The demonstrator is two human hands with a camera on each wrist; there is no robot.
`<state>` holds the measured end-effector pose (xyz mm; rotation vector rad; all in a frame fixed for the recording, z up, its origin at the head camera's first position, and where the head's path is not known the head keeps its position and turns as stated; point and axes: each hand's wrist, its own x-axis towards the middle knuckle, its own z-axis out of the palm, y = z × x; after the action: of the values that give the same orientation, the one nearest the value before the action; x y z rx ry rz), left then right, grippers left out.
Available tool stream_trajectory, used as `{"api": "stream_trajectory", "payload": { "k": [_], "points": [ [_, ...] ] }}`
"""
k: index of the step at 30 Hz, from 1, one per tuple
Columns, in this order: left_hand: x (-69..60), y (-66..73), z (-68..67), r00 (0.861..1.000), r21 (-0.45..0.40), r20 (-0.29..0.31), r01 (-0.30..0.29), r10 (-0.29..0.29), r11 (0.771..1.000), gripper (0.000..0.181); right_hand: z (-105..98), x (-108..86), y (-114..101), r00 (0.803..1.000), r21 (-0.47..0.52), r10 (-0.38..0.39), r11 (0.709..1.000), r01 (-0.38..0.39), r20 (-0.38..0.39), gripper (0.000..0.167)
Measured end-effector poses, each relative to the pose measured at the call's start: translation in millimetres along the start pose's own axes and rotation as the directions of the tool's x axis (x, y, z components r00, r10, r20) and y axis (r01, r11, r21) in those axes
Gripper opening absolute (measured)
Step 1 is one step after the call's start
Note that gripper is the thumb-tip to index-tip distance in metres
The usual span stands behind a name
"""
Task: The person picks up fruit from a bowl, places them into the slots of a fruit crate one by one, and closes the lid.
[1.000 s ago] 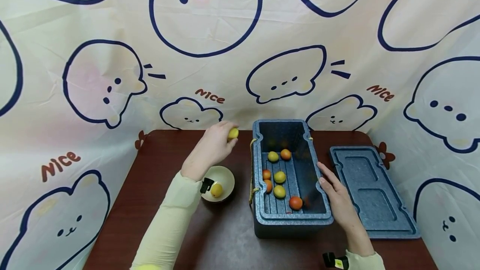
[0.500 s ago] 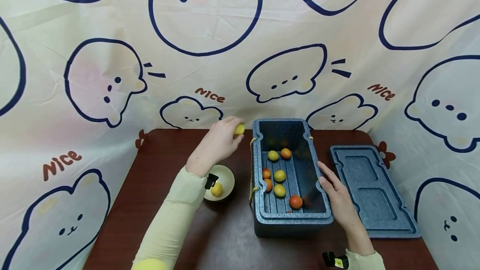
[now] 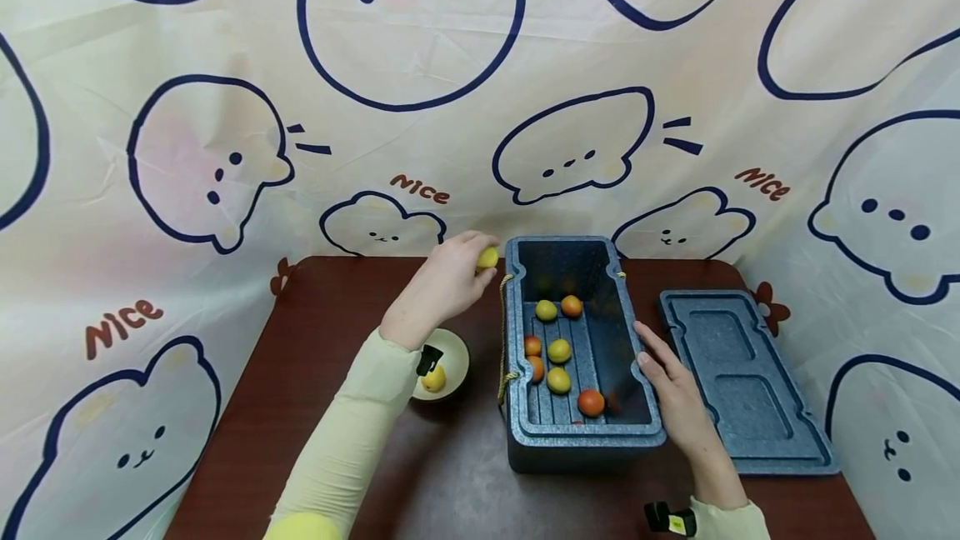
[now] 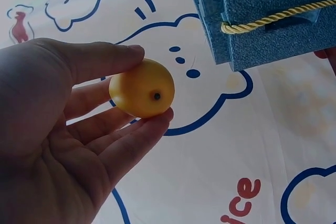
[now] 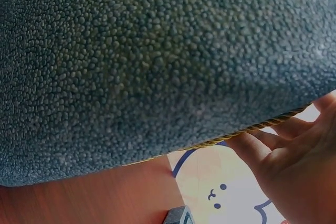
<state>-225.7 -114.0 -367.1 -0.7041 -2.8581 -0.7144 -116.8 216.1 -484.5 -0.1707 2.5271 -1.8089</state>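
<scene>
My left hand (image 3: 442,286) pinches a small round yellow fruit (image 4: 142,88) between thumb and fingertips. A dark stem spot shows on it in the left wrist view. The hand hangs just left of the blue-grey foam box (image 3: 585,437), beside its far end and apart from it. Several yellow fruits (image 3: 558,351) and orange-red fruits (image 3: 591,403) lie on the ribbed floor of the box. My right hand (image 3: 686,402) rests on the box's right side with fingers extended along the rim. In the right wrist view its fingers touch the wall near a yellow cord (image 5: 210,142).
A cream bowl (image 3: 453,348) holding one yellow fruit (image 3: 433,378) stands left of the box, partly behind the left wrist. The box's lid (image 3: 750,382) lies flat on the brown table (image 3: 465,490) to the right. A printed cloth (image 3: 420,148) hangs behind.
My left hand has moved a little to the right and away from me with the yellow fruit, closer to the box. My right hand has stayed on the box.
</scene>
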Motion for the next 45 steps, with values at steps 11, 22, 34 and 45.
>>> {"api": "stream_trajectory", "payload": {
  "k": [11, 22, 34, 45],
  "points": [
    [8.1, 8.9, 1.5, 1.000, -0.006, 0.001, -0.029, 0.029, 1.000, 0.038, 0, -0.3, 1, 1.000, 0.002, -0.003, 1.000, 0.003, -0.005, 0.049],
    [15.0, 18.7, 6.6, 0.998, -0.019, 0.022, -0.052, 0.052, 0.998, 0.039, 0, -0.4, 1, 1.000, 0.014, -0.012, 1.000, 0.013, -0.009, 0.049],
    [17.9, 24.1, 8.3, 0.997, -0.023, 0.050, -0.062, 0.063, 0.998, 0.039, 0, -0.7, 1, 1.000, 0.016, -0.017, 1.000, 0.017, -0.011, 0.049],
    [22.1, 27.8, 11.9, 0.995, -0.030, 0.074, -0.061, 0.063, 0.998, 0.040, 1, -0.2, 2, 1.000, 0.014, -0.025, 1.000, 0.025, -0.009, 0.049]
  ]
}}
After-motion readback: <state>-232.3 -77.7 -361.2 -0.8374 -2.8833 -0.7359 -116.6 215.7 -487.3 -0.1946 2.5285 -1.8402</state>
